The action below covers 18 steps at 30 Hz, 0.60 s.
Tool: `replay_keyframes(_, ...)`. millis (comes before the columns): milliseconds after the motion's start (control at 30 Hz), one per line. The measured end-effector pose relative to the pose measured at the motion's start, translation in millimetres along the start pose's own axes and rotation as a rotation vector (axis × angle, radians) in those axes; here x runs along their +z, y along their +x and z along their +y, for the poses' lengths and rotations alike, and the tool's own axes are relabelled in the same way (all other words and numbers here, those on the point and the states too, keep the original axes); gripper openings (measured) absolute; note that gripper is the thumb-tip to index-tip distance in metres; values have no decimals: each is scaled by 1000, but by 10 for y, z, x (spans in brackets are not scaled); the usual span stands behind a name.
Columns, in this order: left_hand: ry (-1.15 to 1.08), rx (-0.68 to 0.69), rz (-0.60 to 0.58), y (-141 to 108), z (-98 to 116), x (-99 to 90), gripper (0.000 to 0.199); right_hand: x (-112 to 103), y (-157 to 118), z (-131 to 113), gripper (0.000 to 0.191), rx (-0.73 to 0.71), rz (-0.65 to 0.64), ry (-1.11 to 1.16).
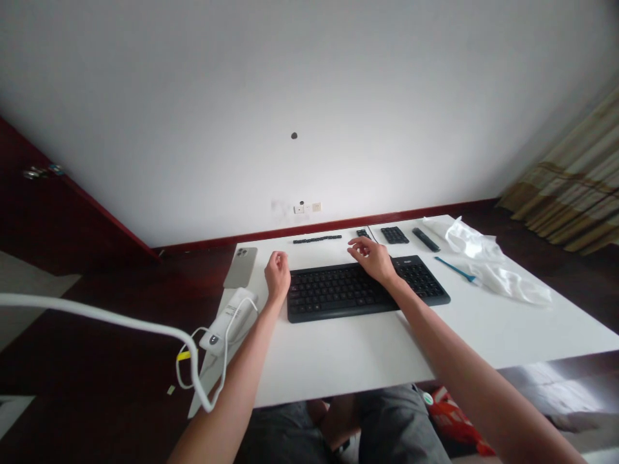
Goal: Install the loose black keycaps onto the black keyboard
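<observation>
A white corded device [232, 322] is being borne by the table [348, 361] between eight and nine o'clock of the centrally placed black keyboard [333, 296]; at the keyboard's nine o'clock end the left hand [277, 276] is being held narrow, fingers curled; toward twelve the right hand [371, 258] is being held half-curled above it; whether anything is being pinched cannot be told; farther off, a key row [316, 239] is being displayed toward eleven, a key block [394, 234] toward one.

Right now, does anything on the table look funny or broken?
Yes: what look like loose keys lie in a row behind the keyboard. Keys usually sit on it. I can't tell whether anything's broken.
</observation>
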State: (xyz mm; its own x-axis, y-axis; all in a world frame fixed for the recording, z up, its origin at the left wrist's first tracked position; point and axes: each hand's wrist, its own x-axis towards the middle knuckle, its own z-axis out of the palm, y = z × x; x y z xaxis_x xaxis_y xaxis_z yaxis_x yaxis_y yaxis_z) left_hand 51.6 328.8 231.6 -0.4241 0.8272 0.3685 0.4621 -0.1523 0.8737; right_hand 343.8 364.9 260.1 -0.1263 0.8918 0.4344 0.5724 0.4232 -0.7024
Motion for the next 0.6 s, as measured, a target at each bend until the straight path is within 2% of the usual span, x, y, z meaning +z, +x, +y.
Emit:
replay_keyframes(133, -44, -1, 41, -12, -29, 14, 27, 63, 115, -202, 21, -117, -59, -54)
replay_keyframes(233, -79, -7, 69, 10, -24, 36, 29, 214, 277, -352, 18, -219, -128, -60)
replay_keyframes(400, -110, -50, 109, 37, 1, 59, 30, 732, 657, -534, 27, -330, -227, -64)
replay_keyframes(500, -115, -94, 120, 42, 18, 60, 30, 1064, 858, -591, 38, -362, -316, -214)
replay_keyframes(600, -120, -110, 117, 48, 17, 67, 29, 1298, 996, -600, 44, -370, -376, -416)
